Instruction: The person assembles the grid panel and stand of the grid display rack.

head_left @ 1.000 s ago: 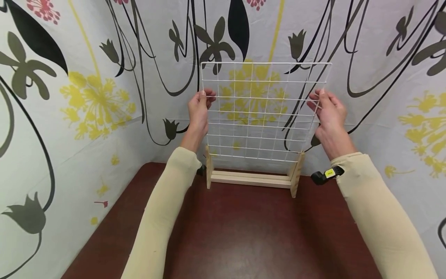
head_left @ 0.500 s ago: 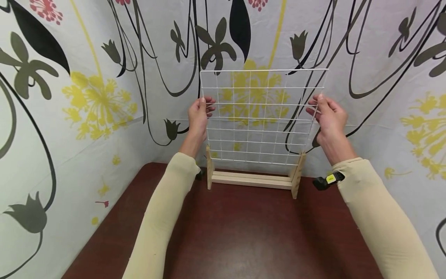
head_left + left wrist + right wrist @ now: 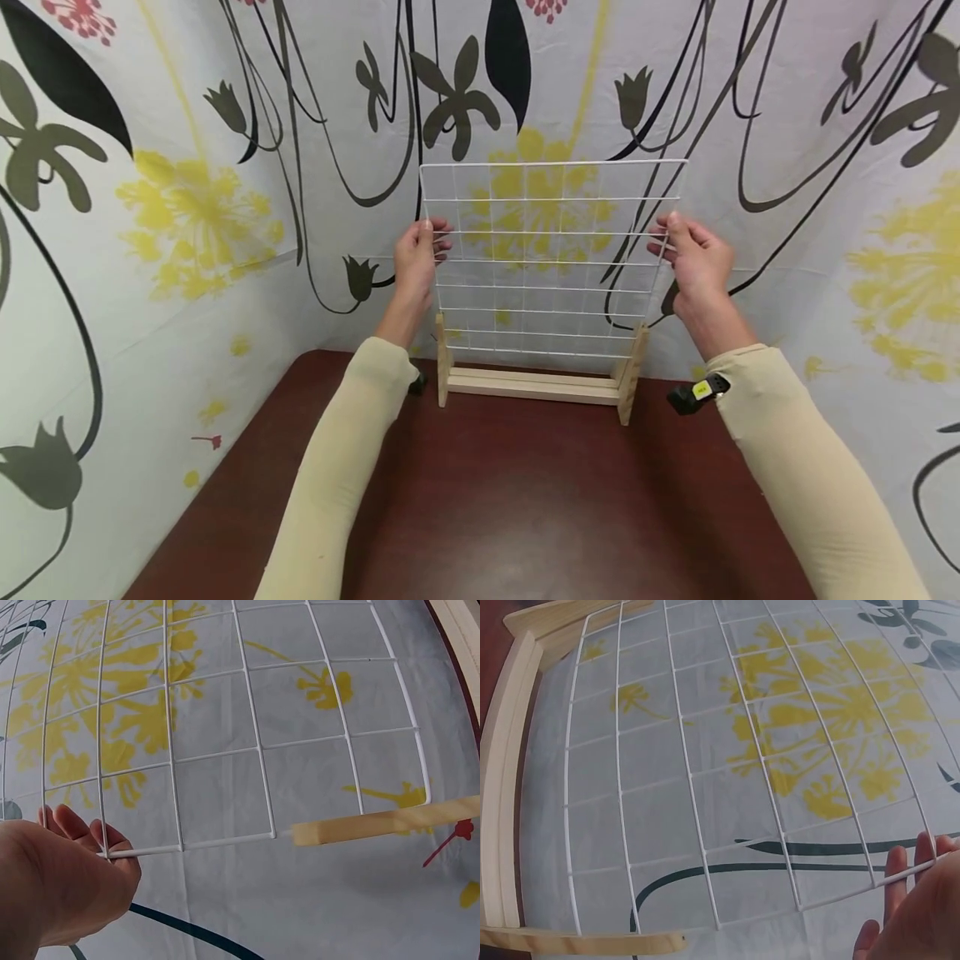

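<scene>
A white wire grid panel point(image 3: 551, 232) stands upright between the two side posts of a light wooden stand point(image 3: 532, 384). Its bottom wire hangs a little above the stand's crossbar. My left hand point(image 3: 415, 260) pinches the panel's left edge wire, thumb in front and fingers behind. On the opposite edge my right hand point(image 3: 699, 260) holds the wire in the same way. The left wrist view shows the left hand point(image 3: 71, 881) on the edge wire, with a wooden post point(image 3: 382, 823) beside the panel's lower corner. In the right wrist view the right hand point(image 3: 922, 900) is partly cut off.
The stand rests on a dark red-brown table point(image 3: 480, 500) near its back edge. Behind and to the left hangs a white cloth point(image 3: 202, 333) printed with flowers. A black strap device point(image 3: 697, 393) sits at the right wrist.
Both hands have lowered the wire grid panel between the wooden posts, so its top edge is lower in the head view. The stand has kept its place on the table; the head view has shifted slightly.
</scene>
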`<state>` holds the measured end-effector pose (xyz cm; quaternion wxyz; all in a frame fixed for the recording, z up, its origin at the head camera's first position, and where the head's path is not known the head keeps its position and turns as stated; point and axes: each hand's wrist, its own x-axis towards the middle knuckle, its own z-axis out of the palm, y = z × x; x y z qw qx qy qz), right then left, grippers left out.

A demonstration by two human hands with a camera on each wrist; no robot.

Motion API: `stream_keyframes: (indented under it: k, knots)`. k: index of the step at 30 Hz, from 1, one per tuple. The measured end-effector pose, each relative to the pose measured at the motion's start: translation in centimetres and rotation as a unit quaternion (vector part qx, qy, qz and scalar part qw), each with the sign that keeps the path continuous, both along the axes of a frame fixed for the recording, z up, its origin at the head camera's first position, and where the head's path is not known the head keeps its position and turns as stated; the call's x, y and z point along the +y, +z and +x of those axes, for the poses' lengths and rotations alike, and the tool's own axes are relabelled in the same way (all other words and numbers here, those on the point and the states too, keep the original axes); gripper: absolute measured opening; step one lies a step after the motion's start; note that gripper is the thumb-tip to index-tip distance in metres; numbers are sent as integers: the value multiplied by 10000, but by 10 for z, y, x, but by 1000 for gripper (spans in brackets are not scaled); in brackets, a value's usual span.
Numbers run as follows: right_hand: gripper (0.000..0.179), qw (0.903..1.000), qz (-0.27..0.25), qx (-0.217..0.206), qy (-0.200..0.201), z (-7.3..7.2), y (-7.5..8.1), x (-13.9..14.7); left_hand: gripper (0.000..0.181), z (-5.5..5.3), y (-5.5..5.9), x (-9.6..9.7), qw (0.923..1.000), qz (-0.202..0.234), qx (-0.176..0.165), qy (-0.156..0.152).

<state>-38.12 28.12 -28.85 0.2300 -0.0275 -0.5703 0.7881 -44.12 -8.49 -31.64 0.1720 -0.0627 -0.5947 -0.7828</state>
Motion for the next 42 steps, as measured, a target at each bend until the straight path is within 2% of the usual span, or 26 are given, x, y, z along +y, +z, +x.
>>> stream_keyframes:
  k: [5,10,17,27,38,42]
  knots:
    - [23,9997,14,235,25,-6,-5,-11,27,3,-3,-15,10000,64,-34,-21]
    - [25,9996,70,291,7,-8,-6,-15,27,3,-5,-21,10000,63,11,-37]
    - [29,9997,206,88,-66,-5,-10,-9,25,0,-8,-17,9998,161,11,-145]
    - [25,9993,362,31,-85,-3,-22,-4,25,-1,-17,-14,9998,-82,-1,-162]
    - [31,9982,573,67,-137,0,-33,0,25,-2,-28,-11,9998,-161,27,-150]
    - [27,9984,547,84,-133,1,-36,5,25,-2,-29,-6,9997,-201,43,-129]
